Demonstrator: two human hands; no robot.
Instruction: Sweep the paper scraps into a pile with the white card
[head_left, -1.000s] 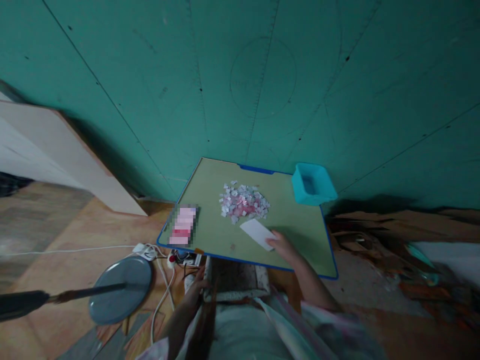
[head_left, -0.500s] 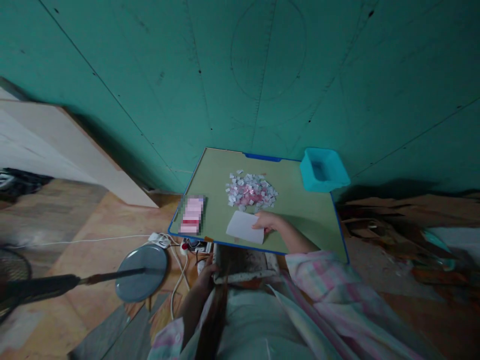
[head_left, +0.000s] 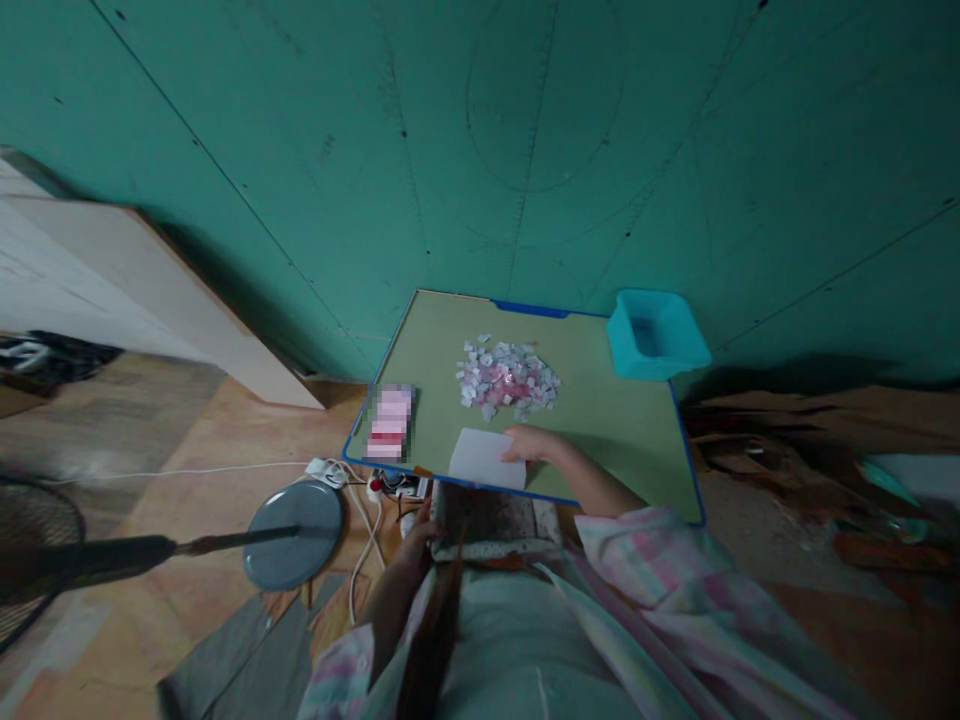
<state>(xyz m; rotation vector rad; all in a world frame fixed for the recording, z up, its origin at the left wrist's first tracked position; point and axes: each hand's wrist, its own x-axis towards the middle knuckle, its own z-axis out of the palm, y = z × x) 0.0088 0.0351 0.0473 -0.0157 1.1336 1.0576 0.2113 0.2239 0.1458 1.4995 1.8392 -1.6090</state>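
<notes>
My right hand lies on the low green table, its fingers closed on the right edge of a white card that lies flat near the table's front edge. Just beyond the card is a heap of several small white and pink pieces. My left hand is down below the table's front edge, gripping the edge of a patterned cushion in front of my lap.
A turquoise bin stands at the table's far right corner. A pink packet lies on its left edge. On the floor to the left are a power strip with cables and a fan's round grey base. Cardboard scraps lie to the right.
My right hand has drawn the white card leftward and toward the table's front edge. The view has shifted a little; my left hand stays on the cushion.
</notes>
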